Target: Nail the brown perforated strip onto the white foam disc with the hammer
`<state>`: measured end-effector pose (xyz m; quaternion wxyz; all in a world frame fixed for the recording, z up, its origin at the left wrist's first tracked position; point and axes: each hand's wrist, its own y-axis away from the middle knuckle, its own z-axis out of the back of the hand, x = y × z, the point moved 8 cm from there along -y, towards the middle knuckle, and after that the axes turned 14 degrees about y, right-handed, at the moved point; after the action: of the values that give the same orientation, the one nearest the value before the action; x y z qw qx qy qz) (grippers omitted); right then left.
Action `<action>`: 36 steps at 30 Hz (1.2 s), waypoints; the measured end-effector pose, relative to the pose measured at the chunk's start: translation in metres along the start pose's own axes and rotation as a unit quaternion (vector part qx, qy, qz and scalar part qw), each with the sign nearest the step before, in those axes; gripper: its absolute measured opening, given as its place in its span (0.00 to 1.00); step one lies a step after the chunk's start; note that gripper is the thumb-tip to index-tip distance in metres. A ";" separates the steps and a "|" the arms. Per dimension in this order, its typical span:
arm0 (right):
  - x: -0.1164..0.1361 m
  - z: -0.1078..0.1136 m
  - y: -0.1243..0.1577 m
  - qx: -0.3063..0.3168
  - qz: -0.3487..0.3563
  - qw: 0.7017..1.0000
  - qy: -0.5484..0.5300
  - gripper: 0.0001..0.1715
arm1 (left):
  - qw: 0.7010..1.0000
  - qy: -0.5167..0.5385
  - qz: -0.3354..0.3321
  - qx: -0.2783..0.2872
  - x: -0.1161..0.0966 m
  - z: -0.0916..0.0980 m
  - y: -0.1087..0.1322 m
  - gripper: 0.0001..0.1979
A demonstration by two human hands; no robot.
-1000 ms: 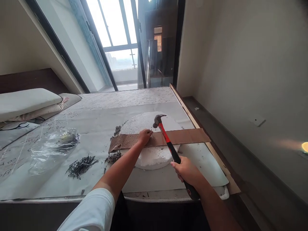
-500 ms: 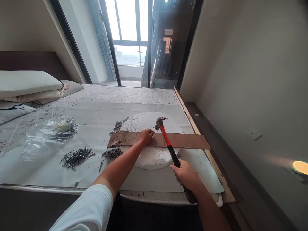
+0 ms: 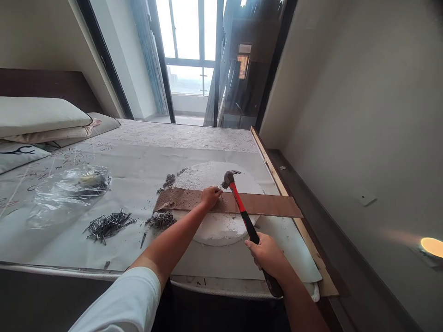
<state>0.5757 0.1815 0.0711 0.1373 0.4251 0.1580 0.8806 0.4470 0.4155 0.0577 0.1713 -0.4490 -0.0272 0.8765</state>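
Note:
My right hand [image 3: 266,254] is wrapped round the black grip of a claw hammer [image 3: 238,196] with a red neck. The hammer's head hangs just right of my left hand [image 3: 210,198], close above a brown wooden board [image 3: 266,204]. My left fingers pinch a thin nail [image 3: 220,189] upright at the board. Small holes or dots cover the board's left half, and its left end is splintered. Beneath the board lies a round white foam slab [image 3: 218,235]. A pile of nails [image 3: 108,226] sits to the left, with one loose nail [image 3: 143,240] nearer the board.
Grey crumbly clumps [image 3: 162,220] lie by the board's left end. A clear plastic bag [image 3: 69,193] rests on the covered mattress [image 3: 145,161]. Pillows [image 3: 44,113] are at the far left. A wooden rail [image 3: 273,168] runs along the bed's right edge, beside the wall.
My hands and the hammer hold nearly the same pose; the hammer head sits slightly lower in view. The camera view has shifted a little. The nail stays pinched in my left hand.

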 end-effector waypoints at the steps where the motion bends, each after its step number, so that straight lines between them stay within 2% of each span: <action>1: 0.000 0.000 0.000 0.000 0.002 1.000 -0.002 0.11 | 1.000 0.003 0.000 0.000 0.000 0.000 0.000 0.14; 7: 0.013 0.016 0.005 -0.063 0.028 0.997 0.025 0.10 | 1.000 -0.001 -0.027 0.002 0.000 -0.003 0.000 0.13; 13: 0.010 0.010 0.000 -0.016 -0.009 0.999 0.048 0.08 | 0.999 -0.024 -0.015 0.017 0.005 -0.006 0.001 0.13; 18: 0.018 0.017 0.004 -0.062 0.019 0.997 0.050 0.08 | 0.999 -0.034 -0.031 0.024 0.002 -0.009 0.002 0.12; 20: 0.016 0.015 0.004 -0.063 0.014 0.996 0.055 0.07 | 0.999 -0.026 -0.031 0.024 0.001 -0.008 0.002 0.11; 24: 0.007 0.003 -0.001 -0.029 0.008 0.999 0.045 0.09 | 0.999 0.032 -0.007 0.016 0.004 0.003 0.002 0.09; 30: 0.018 0.013 0.003 -0.069 0.047 0.995 0.046 0.07 | 0.979 0.191 0.060 -0.046 0.021 0.022 -0.001 0.08; 33: 0.009 0.004 -0.003 -0.029 -0.007 0.997 0.064 0.06 | 0.957 0.277 0.067 -0.050 0.015 0.028 -0.003 0.09; 36: -0.001 -0.007 -0.010 -0.016 -0.023 0.997 0.076 0.09 | 0.945 0.318 0.031 -0.075 -0.003 0.057 -0.003 0.10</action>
<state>0.5723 0.1886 0.0625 0.1520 0.3506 0.1637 0.9095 0.4044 0.4230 0.0944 0.1094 -0.7163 -0.0230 0.6888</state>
